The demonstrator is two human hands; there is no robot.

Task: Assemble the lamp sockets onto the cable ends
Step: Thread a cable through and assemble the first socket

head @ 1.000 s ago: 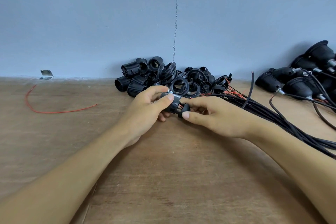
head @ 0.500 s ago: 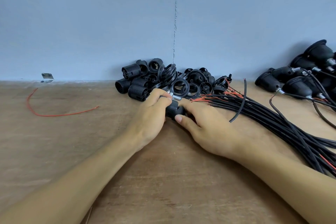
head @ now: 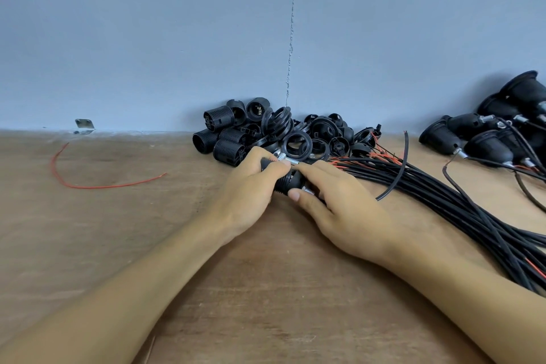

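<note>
Two hands meet just in front of the parts pile [head: 280, 136], low over the table [head: 266, 289]. Left hand [head: 251, 195]: fingers curled round a black socket [head: 291, 183]. Right hand [head: 342, 210]: thumb and forefinger pinch its other end. Socket's long axis runs roughly left-right, ribbed threaded end toward the left hand, smooth cap end toward the right; mostly hidden by fingers. A small silver fitting [head: 288, 159] shows on its pile side. Cable bundle [head: 443, 195] lies right of the pile, stripped red ends pointing at it. Finished sockets [head: 487, 139] sit further right of the pile, by the wall. Loose red wire [head: 97, 185] lies well left of the pile.
</note>
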